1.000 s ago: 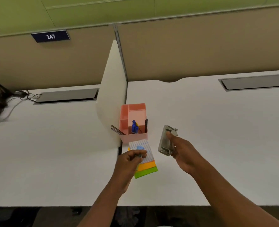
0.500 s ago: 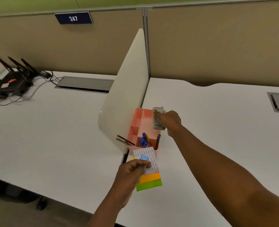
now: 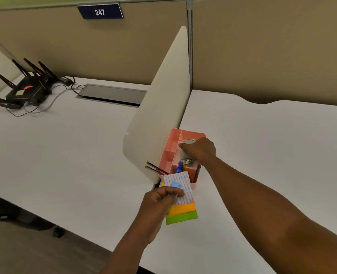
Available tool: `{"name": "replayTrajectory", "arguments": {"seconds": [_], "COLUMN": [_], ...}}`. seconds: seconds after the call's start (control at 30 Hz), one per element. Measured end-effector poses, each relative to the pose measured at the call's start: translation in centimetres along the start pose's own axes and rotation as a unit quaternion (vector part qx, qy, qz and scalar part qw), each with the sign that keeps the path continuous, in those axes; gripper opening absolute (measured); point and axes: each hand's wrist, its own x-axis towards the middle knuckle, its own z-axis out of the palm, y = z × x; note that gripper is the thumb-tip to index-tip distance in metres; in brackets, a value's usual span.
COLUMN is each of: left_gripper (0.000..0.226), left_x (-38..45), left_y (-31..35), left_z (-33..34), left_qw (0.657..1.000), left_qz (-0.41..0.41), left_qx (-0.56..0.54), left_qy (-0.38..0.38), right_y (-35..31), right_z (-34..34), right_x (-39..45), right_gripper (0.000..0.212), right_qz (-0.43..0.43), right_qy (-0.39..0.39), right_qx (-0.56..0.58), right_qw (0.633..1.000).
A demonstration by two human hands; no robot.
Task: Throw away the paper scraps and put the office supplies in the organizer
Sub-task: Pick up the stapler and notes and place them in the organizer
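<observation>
A: Setting. A white bench (image 3: pixel 84 165) runs under tan cubicle panels, one of them bearing a number plate (image 3: pixel 100 11); a cream divider (image 3: pixel 163 107) rises just left of the right hand (image 3: pixel 200 150), and a black router (image 3: pixel 25 91) sits far off to the left of both hands.

B: And the step in hand?

A: Stowing supplies. The right hand is closed over a small metal stapler (image 3: pixel 187 159), held down inside the large compartment of the pink organizer (image 3: pixel 174 141). Whether the stapler already rests on the compartment floor cannot be told; the hand covers most of it.

B: The left hand (image 3: pixel 159 198)?

A: Nearer the body, closed on a small blue item (image 3: pixel 175 184), too small to name, together with a stack of sticky notes (image 3: pixel 183 210): white printed sheet on top, orange and green pads below. Just beyond its fingertips, blue pens (image 3: pixel 179 167) stand in the organizer's front slot, and dark pens (image 3: pixel 155 169) lean out to its left.

B: What does the next move call for?

A: Probably opening the right hand and lifting it clear without snagging the upright pens, then finding a free compartment for the notes. No paper scraps are in view.
</observation>
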Motion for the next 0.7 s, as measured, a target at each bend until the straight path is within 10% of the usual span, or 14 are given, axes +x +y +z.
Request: {"name": "replayTrajectory", "arguments": {"seconds": [0.37,0.57,0.7], "left_gripper": [0.038,0.041,0.022], "left_x": [1.1,2.6,3.2], "left_y": [0.8,1.7,2.1], "left_z": [-1.1,-0.5,0.4], "left_qw": [0.995,0.998,0.995], "left_qz": [0.034,0.042,0.069], "left_qx": [-0.096,-0.032,0.058], "left_qy": [-0.012,-0.034,-0.031], "right_y": [-0.9,-1.2,-0.1], "right_z": [-3.1,-6.1,-5.6], "right_x": [-3.9,-9.7,-11.2], "right_gripper": [0.052,0.036,0.024], "right_qz": [-0.13,-0.21,-0.195], "right_qy": [0.062,-0.157,-0.169], "right_qx": [-0.116,-0.038,-0.024], "right_qw": [0.983,0.964,0.966]}}
